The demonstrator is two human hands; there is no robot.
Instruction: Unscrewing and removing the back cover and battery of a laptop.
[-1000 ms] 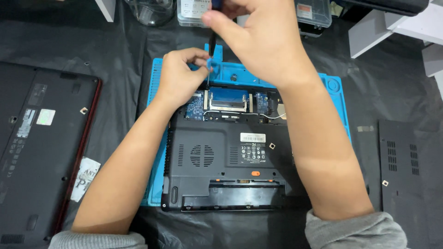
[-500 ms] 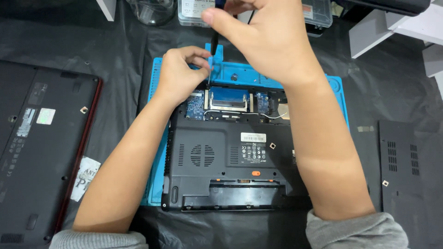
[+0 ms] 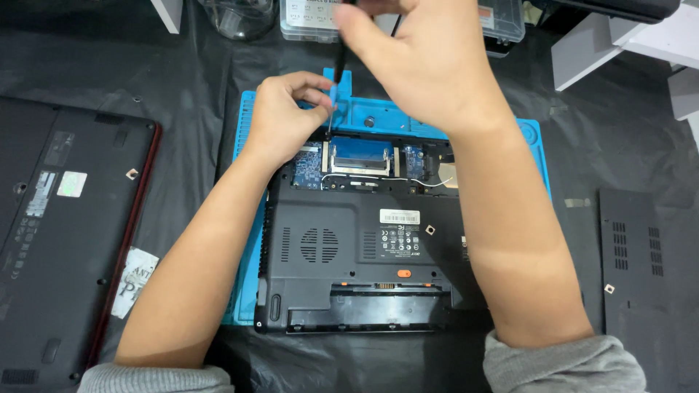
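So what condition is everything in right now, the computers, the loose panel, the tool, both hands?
Laptop on the mat: upside down, top compartment open, boards exposed.
Blue mat: flat under the laptop.
Second laptop: upside down, closed.
Loose cover panel: off, lying flat at right.
Screwdriver: upright, tip at the laptop's top edge.
Left hand: pinching the screwdriver shaft.
Right hand: gripping the screwdriver's top.

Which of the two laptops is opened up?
The black laptop on the blue mat, under both hands: its circuit boards show. The red-edged laptop at left stays closed.
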